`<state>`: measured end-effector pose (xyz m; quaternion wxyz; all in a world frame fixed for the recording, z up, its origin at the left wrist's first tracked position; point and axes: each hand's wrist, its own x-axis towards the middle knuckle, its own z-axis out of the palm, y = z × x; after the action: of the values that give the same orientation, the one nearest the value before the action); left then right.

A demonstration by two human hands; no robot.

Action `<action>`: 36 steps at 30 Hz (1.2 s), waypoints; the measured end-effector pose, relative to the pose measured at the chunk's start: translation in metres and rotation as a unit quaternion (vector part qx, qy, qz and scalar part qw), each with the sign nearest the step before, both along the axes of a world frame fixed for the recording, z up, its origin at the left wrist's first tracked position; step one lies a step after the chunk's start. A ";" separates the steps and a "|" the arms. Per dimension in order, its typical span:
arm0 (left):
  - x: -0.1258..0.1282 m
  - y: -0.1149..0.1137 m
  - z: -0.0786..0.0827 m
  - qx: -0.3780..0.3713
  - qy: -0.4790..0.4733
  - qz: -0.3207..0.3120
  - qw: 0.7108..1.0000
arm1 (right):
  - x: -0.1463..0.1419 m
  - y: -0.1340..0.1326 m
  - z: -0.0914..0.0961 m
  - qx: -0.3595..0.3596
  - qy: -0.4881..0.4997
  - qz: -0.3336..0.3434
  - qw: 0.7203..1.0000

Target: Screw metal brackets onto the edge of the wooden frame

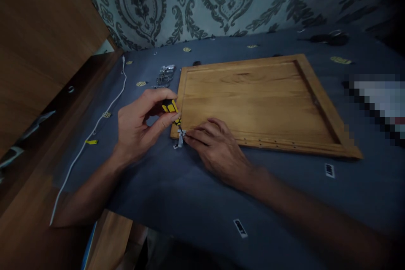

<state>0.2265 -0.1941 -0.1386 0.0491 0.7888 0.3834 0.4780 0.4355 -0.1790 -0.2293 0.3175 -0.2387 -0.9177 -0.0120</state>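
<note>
A wooden framed panel [259, 101] lies flat on a blue cloth [177, 194]. My left hand [139, 124] is closed around the yellow and black handle of a screwdriver [170, 107], its shaft pointing down to the panel's near left corner. There my right hand [218, 147] pinches a small metal bracket [180, 138] against the corner, fingers pressed together.
More metal hardware [165, 75] lies beyond the panel's left edge. A white cable [95, 128] runs along the cloth's left side beside dark wooden furniture [41, 29]. Small yellow [91, 141] and white tags [329, 170] dot the cloth. A blurred patch [376, 101] sits at right. Patterned wallpaper [221, 0] is behind.
</note>
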 end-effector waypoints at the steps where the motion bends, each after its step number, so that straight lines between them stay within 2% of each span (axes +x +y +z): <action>1: 0.000 0.000 0.000 0.001 0.003 0.003 1.000 | 0.000 0.000 0.000 0.001 0.002 0.001 1.000; 4: -0.003 -0.001 0.000 0.000 0.004 0.010 1.000 | 0.000 0.000 0.000 0.005 0.004 -0.001 1.000; 9: -0.006 -0.002 0.007 0.032 -0.069 0.029 0.997 | 0.000 -0.001 0.003 -0.018 -0.003 0.004 1.000; 12: -0.006 -0.001 0.010 0.032 -0.067 0.037 0.997 | 0.000 -0.001 0.003 -0.014 -0.008 0.002 1.000; 16: -0.007 0.001 0.006 0.017 -0.037 0.020 0.999 | 0.000 0.000 0.002 -0.013 -0.005 0.003 1.000; 26: -0.007 0.003 -0.007 -0.016 -0.035 0.001 0.999 | 0.000 -0.001 0.004 0.001 -0.019 -0.010 1.000; 36: -0.006 0.004 -0.006 -0.002 -0.030 -0.019 0.999 | -0.001 -0.001 0.003 0.016 0.001 -0.008 1.000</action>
<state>0.2204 -0.1904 -0.1450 0.0715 0.7814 0.3675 0.4992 0.4347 -0.1796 -0.2263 0.3224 -0.2409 -0.9150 -0.0285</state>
